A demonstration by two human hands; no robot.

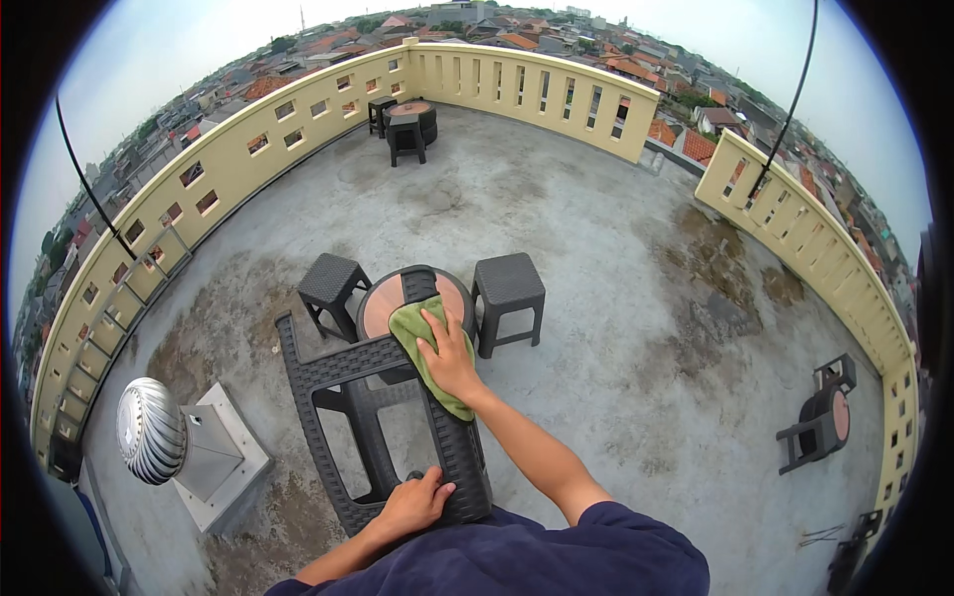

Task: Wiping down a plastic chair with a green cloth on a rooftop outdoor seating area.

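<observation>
A dark grey plastic stool (pixel 302 402) with a woven texture is tipped on its side against my body, its legs pointing away from me. My left hand (pixel 417 501) holds it near the seat end, thumb and fingers around an edge. Under my right hand (pixel 449 356) a green cloth (pixel 410 322) is pressed over one of the stool's legs, and it drapes down along that side. Just beyond stands a round table (pixel 376 298) with a wood-toned top and dark rim, partly hidden by the stool and cloth.
Two matching stools (pixel 333 279) (pixel 510 279) flank the round table. A metal turbine vent (pixel 153 432) rises from the concrete floor (pixel 581 298) at left. More stools and a table (pixel 408 109) stand by the far corner; another set (pixel 823 421) is at right. A yellow parapet (pixel 238 141) borders the rooftop.
</observation>
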